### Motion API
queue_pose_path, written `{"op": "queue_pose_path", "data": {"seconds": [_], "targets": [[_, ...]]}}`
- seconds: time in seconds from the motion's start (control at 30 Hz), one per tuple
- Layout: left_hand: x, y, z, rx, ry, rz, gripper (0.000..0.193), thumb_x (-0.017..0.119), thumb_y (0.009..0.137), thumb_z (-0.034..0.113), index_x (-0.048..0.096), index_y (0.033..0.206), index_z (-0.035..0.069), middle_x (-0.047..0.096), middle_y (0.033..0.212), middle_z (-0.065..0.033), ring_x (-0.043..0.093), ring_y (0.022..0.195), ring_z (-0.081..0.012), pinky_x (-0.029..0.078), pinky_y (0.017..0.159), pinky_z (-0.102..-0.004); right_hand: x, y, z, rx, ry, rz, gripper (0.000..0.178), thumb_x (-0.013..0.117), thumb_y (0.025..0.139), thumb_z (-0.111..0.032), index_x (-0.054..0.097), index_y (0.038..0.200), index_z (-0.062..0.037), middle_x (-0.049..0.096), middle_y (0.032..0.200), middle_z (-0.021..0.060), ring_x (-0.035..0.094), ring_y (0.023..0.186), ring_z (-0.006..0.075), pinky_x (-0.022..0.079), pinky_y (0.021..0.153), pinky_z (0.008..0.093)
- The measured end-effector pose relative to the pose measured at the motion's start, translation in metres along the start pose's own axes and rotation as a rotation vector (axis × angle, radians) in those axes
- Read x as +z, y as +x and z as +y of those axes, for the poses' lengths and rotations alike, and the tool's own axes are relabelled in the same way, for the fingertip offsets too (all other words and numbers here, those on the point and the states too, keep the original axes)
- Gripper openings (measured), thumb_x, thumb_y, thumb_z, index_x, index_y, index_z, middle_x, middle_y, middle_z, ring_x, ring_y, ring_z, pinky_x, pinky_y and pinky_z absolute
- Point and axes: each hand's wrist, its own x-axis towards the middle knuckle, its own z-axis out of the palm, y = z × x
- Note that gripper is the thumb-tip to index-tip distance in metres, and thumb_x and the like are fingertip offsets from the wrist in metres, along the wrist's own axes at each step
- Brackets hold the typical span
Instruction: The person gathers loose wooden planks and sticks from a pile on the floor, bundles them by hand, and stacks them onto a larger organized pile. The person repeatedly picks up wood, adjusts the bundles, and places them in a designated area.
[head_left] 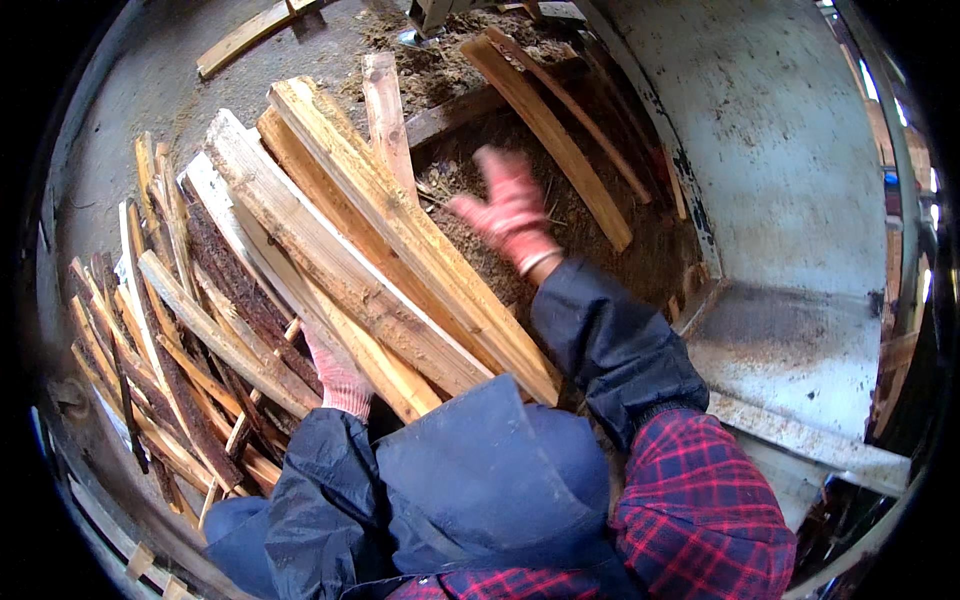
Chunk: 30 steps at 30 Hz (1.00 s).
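Long sawn wooden boards (370,240) lie in a bundle that slants from the far left toward my lap. My left hand (340,375), in a pale pink and white glove, is pressed against the bundle's left underside and holds it; its fingertips are partly hidden by the wood. My right hand (510,212), in a red glove smeared by motion, is raised just right of the bundle. Its thumb and fingers are spread, and nothing is in it. Below it lies dark, debris-covered ground (480,275).
A heap of thin bark-edged strips (190,350) lies on the left. Loose planks (560,150) rest beyond my right hand, and a short board (388,115) lies at the far middle. A grey metal panel (770,150) with a ledge (790,340) stands on the right.
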Motion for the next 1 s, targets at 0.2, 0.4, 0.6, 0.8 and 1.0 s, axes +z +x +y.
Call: {"op": "queue_pose_path", "data": {"seconds": [0.2,0.4,0.6,0.8,1.0], "targets": [[-0.013,0.000,0.001,0.129,0.204,0.153,0.064,0.048,0.089,0.062,0.050,0.134,0.016,0.056,0.127,-0.0038,0.053,0.114,-0.0251,0.043,0.100,-0.0415,-0.043,0.056,0.123,0.601,-0.044,-0.278,0.102,0.067,0.070,-0.068,0.039,0.139,0.0023,0.041,0.142,0.0231,0.037,0.132,0.0383,0.029,0.111,0.0461],[-0.015,-0.001,0.002,0.004,0.035,0.061,0.068,0.047,0.089,0.063,0.044,0.138,0.017,0.049,0.137,-0.0063,0.046,0.124,-0.0274,0.035,0.108,-0.0419,-0.034,0.026,0.146,0.302,0.429,-0.366,0.078,0.071,0.079,-0.051,0.050,0.130,0.0038,0.051,0.134,0.0210,0.045,0.128,0.0339,0.034,0.107,0.0408],[-0.006,-0.005,-0.001,-0.012,0.135,0.290,0.066,0.049,0.089,0.061,0.050,0.131,0.010,0.057,0.120,-0.0083,0.053,0.113,-0.0259,0.045,0.098,-0.0401,-0.035,0.088,0.242,0.631,-0.273,-0.277,0.061,0.068,0.077,-0.051,0.066,0.104,0.0036,0.067,0.099,0.0184,0.063,0.089,0.0333,0.048,0.078,0.0434],[0.003,0.002,-0.004,0.063,0.040,0.401,0.058,0.054,0.086,0.063,0.062,0.117,0.015,0.064,0.112,-0.0058,0.059,0.100,-0.0218,0.049,0.088,-0.0384,-0.027,0.020,0.122,0.512,-0.038,-0.033,0.044,0.067,0.084,-0.031,0.062,0.111,0.0028,0.065,0.102,0.0215,0.063,0.094,0.0331,0.050,0.084,0.0416],[-0.019,0.008,-0.007,0.186,0.177,0.052,0.054,0.039,0.098,0.052,0.050,0.131,0.011,0.057,0.122,-0.0020,0.054,0.110,-0.0173,0.044,0.097,-0.0322,-0.158,0.010,-0.048,0.161,0.899,-0.465,0.024,0.061,0.085,-0.014,0.065,0.104,0.0003,0.067,0.095,0.0079,0.061,0.086,0.0159,0.048,0.079,0.0296]]}}
